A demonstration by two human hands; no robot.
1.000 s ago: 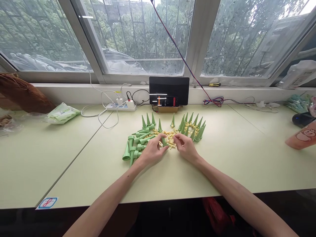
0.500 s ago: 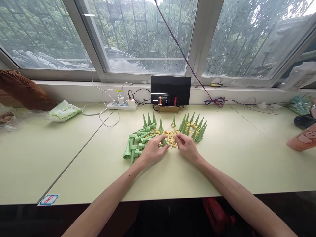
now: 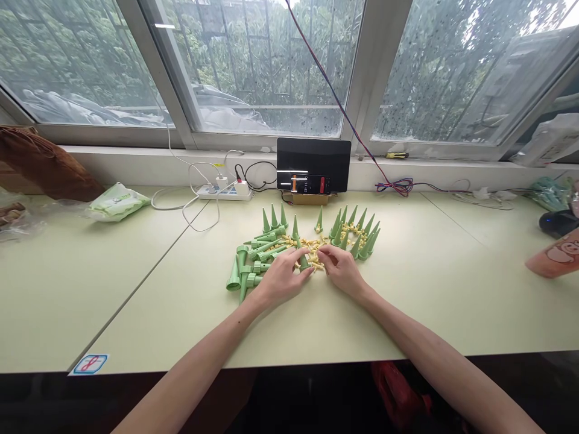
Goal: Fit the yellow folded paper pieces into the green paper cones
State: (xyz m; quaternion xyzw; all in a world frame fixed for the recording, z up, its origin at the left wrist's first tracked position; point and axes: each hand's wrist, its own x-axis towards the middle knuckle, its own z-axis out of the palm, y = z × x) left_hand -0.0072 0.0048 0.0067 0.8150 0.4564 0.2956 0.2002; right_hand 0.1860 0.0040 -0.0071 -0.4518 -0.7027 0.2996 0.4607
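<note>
My left hand (image 3: 284, 276) is closed around a green plastic cone spike (image 3: 303, 260), its wide collar low near the tabletop and its tip pointing up and away. Just right of it, the thumb and fingertips of my right hand (image 3: 342, 268) are pinched together by the small yellow pieces (image 3: 310, 243). Whatever sits in that pinch is too small to make out. More green cones (image 3: 266, 246) lie in a heap to the left of my left hand. Beyond my right hand, upright green cones (image 3: 371, 241) form a ring with yellow pieces among them.
A dark tablet (image 3: 313, 158) leans at the back of the pale table (image 3: 289, 334), with a phone (image 3: 309, 184) in front. To the left are a power strip (image 3: 225, 193) with cables and a pack of wipes (image 3: 118, 202). A pink cup (image 3: 552, 256) lies far right.
The cone in my left hand has shifted slightly to the right. My right hand's fingertips have moved slightly left, closer to it.
</note>
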